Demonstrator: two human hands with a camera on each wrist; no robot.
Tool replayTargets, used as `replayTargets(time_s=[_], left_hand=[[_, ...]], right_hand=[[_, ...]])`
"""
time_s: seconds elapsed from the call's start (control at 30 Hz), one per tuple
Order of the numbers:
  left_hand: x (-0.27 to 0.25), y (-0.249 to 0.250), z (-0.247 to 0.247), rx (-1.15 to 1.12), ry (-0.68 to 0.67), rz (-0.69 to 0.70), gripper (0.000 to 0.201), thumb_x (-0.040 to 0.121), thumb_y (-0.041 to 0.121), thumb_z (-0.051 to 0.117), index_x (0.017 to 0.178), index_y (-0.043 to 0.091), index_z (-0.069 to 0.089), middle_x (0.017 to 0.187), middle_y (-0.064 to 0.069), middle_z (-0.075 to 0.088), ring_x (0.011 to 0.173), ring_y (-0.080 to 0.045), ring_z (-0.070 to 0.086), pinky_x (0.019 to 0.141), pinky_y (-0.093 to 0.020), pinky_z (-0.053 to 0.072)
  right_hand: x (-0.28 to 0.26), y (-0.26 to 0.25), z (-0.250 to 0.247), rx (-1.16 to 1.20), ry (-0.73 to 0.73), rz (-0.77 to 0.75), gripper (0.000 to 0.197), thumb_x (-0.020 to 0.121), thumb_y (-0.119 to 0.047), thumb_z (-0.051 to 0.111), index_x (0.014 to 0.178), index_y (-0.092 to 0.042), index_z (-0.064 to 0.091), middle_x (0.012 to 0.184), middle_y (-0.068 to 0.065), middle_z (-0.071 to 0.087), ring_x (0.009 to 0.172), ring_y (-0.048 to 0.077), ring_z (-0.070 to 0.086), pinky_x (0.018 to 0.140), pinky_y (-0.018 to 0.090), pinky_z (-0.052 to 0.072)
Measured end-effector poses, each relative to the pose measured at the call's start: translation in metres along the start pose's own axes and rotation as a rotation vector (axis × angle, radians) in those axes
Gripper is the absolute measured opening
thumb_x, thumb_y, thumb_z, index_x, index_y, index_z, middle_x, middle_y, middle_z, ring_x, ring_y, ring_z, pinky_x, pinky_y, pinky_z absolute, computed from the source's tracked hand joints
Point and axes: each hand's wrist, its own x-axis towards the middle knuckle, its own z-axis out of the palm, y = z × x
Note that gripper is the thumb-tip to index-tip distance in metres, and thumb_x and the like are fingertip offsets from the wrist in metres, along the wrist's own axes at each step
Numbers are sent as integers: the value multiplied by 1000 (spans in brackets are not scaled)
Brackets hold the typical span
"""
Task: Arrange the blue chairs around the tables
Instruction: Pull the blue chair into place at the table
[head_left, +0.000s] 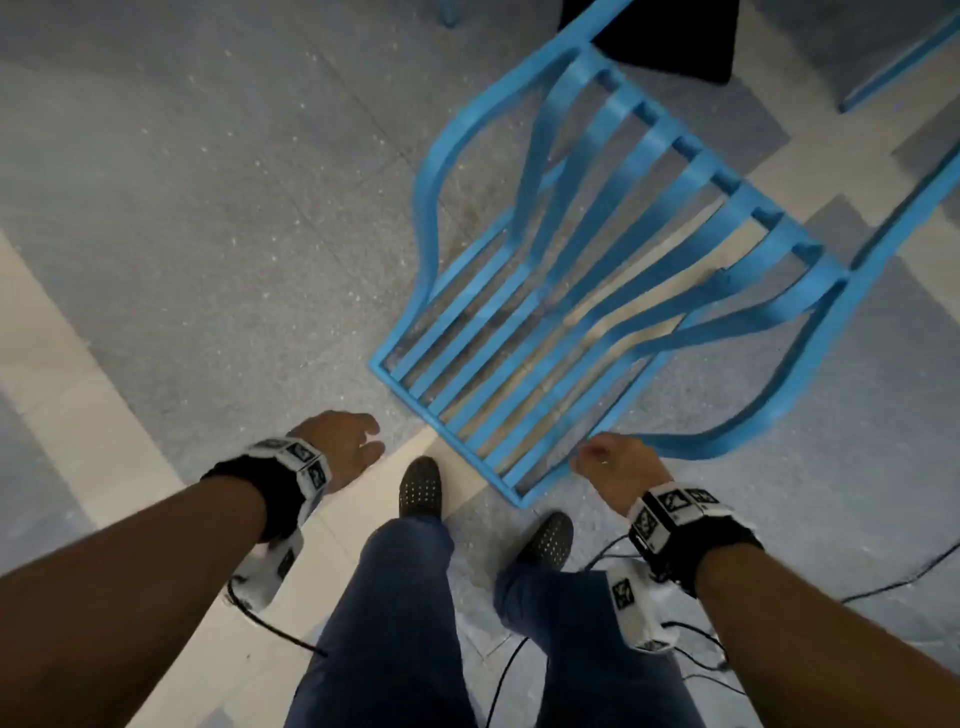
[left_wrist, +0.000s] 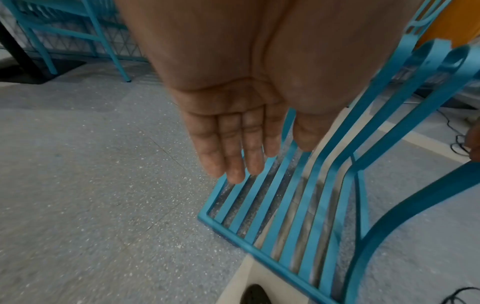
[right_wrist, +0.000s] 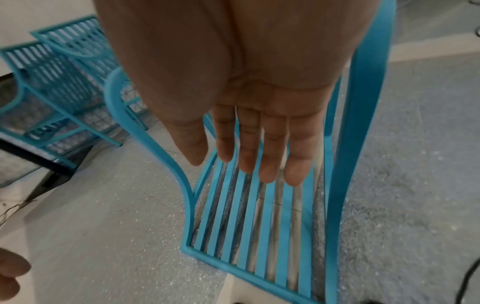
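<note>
A blue slatted metal chair with curved armrests stands on the speckled floor just ahead of my feet, its seat front edge nearest me. My left hand hangs to the left of the seat's front corner, fingers straight and holding nothing; the left wrist view shows that left hand above the chair's seat. My right hand hovers at the seat's front right corner beside the right armrest. In the right wrist view the right hand has straight fingers over the chair's slats, gripping nothing.
More blue chairs stand beside a glass-topped table with dark legs. A black table base lies beyond the chair, and another blue chair's frame is at top right. Cables trail on the floor near my feet.
</note>
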Motion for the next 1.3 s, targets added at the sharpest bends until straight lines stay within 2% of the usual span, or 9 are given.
replayTargets(time_s=[0.17,0.47,0.73,0.93,1.03,1.1,1.17,1.2,1.3], left_hand=[[76,-27,29,104,-50,-35,46,97,41,42,138,21,42,141,-3,50,128,-22,47,108,-33,37],[203,-54,107,295,-118,42,50,100,39,36,146,21,28,154,-5,31,138,-23,36,112,-33,29],[306,-50,162,476,-80,183,56,97,38,41,147,20,24,152,-7,27,134,-29,35,109,-43,35],[354,-57,191,598,-53,202,66,96,37,46,150,19,13,156,-9,18,139,-29,27,111,-43,32],[366,-63,201,599,-40,214,68,93,37,51,149,18,16,154,-8,23,138,-27,30,108,-42,33],[375,-66,204,529,6,206,67,92,36,53,147,15,21,151,-8,30,134,-27,35,107,-40,37],[382,-65,205,479,57,217,65,90,35,55,144,13,26,146,-9,36,132,-28,39,107,-40,38],[385,-64,206,473,77,231,63,90,34,55,143,13,28,145,-9,37,132,-28,39,108,-41,36],[392,-58,210,488,126,270,63,87,34,59,142,18,31,148,-10,29,134,-30,33,110,-43,33]], right_hand=[[75,5,48,14,-30,63,23,87,-30,60,103,-15,68,93,2,61,83,18,55,74,25,39],[191,37,132,-31,-106,81,41,82,-32,69,119,-16,59,122,7,60,109,23,57,90,28,45],[299,68,204,-29,-220,109,65,82,-41,67,138,-26,40,147,10,41,130,26,44,102,32,41],[336,86,233,-5,-267,122,71,82,-41,67,142,-24,33,147,7,38,127,26,46,84,22,39],[357,91,250,136,-207,171,71,78,-45,69,138,-18,41,138,8,49,120,26,52,97,29,45],[372,90,258,320,-110,257,65,74,-47,73,124,-11,55,120,11,63,99,23,61,79,32,55],[382,89,265,451,-48,311,59,71,-47,75,111,-5,63,108,15,68,83,23,62,55,25,47],[386,89,270,511,-30,323,55,70,-44,77,106,-4,64,104,16,69,81,25,63,53,25,47],[389,90,283,672,-2,336,37,62,-37,82,82,-16,59,77,13,65,77,36,67,73,45,58]])
